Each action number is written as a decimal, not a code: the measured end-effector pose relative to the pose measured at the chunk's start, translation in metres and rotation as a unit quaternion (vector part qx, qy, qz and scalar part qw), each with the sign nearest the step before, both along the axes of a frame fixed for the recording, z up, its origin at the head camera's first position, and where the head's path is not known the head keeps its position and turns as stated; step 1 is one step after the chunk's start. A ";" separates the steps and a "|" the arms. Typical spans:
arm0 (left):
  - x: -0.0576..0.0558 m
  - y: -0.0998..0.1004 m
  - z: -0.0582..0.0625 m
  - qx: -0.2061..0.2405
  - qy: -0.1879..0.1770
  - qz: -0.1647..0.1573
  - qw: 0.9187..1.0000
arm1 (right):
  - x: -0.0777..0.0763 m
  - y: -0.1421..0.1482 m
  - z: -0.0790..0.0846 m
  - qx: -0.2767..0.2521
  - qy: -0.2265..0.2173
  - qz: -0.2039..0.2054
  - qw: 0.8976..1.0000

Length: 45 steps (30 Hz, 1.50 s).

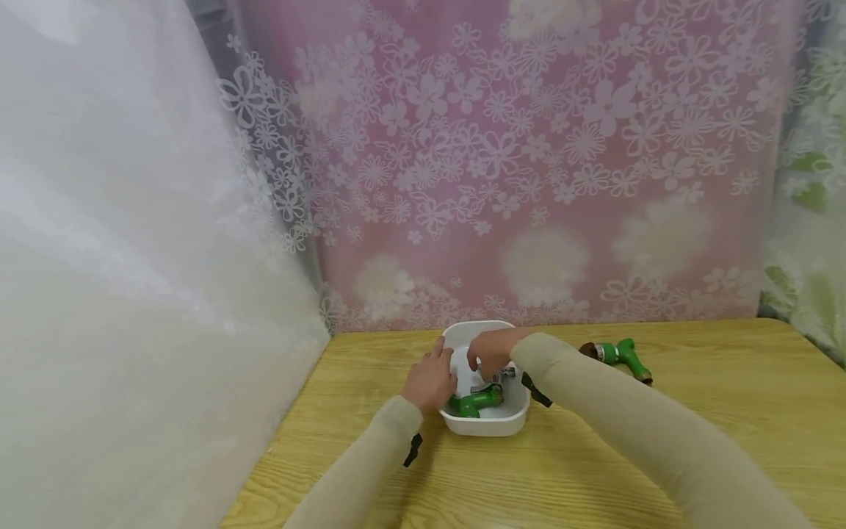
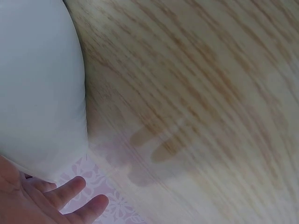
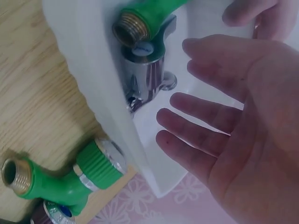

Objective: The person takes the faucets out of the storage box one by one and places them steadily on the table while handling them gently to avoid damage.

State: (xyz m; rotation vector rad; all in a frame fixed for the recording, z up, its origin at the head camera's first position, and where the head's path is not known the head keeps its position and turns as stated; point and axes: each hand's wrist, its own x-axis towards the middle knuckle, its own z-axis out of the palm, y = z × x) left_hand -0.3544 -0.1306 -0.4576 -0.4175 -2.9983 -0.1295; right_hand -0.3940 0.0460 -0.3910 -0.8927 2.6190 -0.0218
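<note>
A white plastic basin stands on the table. My left hand rests at its left rim; in the left wrist view the fingers stretch loosely past the outer wall. Over the basin's right side is my right hand, partly covering the contents. In the right wrist view the right hand has extended, spread fingers and holds nothing. Beside those fingers lie a chrome tap-like part and a green pipe fitting with a threaded brass end. I cannot tell whether these two are joined.
To the right of the basin, a second green branched pipe fitting lies on the wood-grain table. It has a threaded brass end and a ribbed green collar. A pink floral curtain hangs behind, and white sheeting on the left.
</note>
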 end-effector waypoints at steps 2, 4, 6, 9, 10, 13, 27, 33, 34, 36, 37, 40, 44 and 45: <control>0.000 0.001 0.000 -0.004 0.002 -0.002 1.000 | 0.001 -0.002 0.000 0.009 0.001 -0.007 1.000; 0.001 0.001 0.000 -0.004 0.000 -0.001 1.000 | 0.001 -0.004 -0.001 0.015 0.005 -0.011 1.000; 0.001 0.002 0.001 -0.002 -0.001 0.000 1.000 | 0.001 -0.006 -0.002 0.026 0.011 -0.015 0.999; 0.001 0.002 0.001 0.005 -0.003 0.001 1.000 | 0.001 -0.008 -0.003 0.036 0.011 -0.029 0.999; 0.002 0.002 0.002 0.007 -0.003 0.001 1.000 | 0.002 -0.009 -0.003 0.039 0.008 -0.034 0.999; 0.004 0.002 0.004 0.014 -0.002 0.001 1.000 | 0.004 -0.012 -0.004 0.051 0.003 -0.040 0.998; 0.003 0.002 0.002 0.020 -0.007 0.009 1.000 | 0.000 -0.011 -0.011 0.059 0.000 -0.056 0.997; 0.002 0.002 0.002 0.017 -0.003 0.008 1.000 | 0.004 -0.010 -0.009 0.047 0.012 -0.047 0.998; 0.002 0.002 0.002 0.017 -0.003 0.007 1.000 | 0.004 -0.009 -0.009 0.048 0.015 -0.045 0.998; 0.001 0.002 0.001 0.018 -0.004 0.007 1.000 | 0.005 -0.009 -0.009 0.047 0.020 -0.040 0.998; 0.002 0.002 0.001 0.019 -0.006 0.007 1.000 | 0.006 -0.008 -0.009 0.045 0.020 -0.039 0.998; 0.001 0.002 0.001 0.022 -0.012 0.008 1.000 | 0.005 -0.007 -0.010 0.038 0.019 -0.036 0.998; 0.000 0.001 0.001 0.024 -0.016 0.009 1.000 | -0.001 -0.005 -0.012 0.025 0.021 -0.026 0.999; 0.000 0.001 0.001 0.022 -0.017 0.010 1.000 | -0.002 -0.004 -0.012 0.023 0.023 -0.022 0.999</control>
